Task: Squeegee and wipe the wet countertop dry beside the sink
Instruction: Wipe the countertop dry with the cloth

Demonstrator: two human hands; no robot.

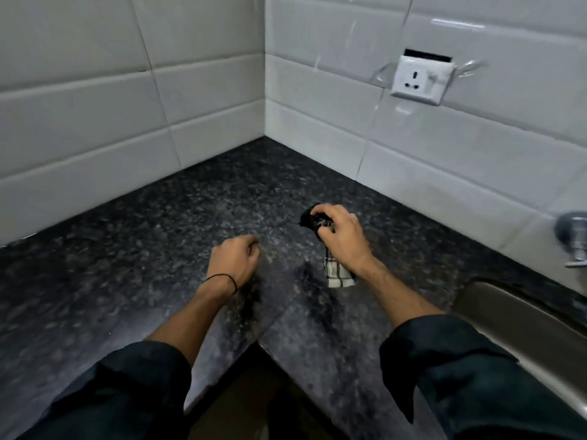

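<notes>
A dark speckled granite countertop (178, 223) fills the corner under white wall tiles. My right hand (341, 231) grips a bunched cloth (337, 274), black at the top and white with dark checks at its hanging end, and holds it just above the counter near the middle. To its left my left hand (236, 258) hovers over the stone with its fingers curled loosely and nothing in it. A thin black band circles that wrist. No squeegee shows in the head view.
A steel sink (521, 319) lies at the right edge, with a chrome tap (573, 236) on the wall above it. A white wall socket (421, 79) sits on the right-hand tiles. The counter's inner corner edge (260, 344) juts toward me between my forearms.
</notes>
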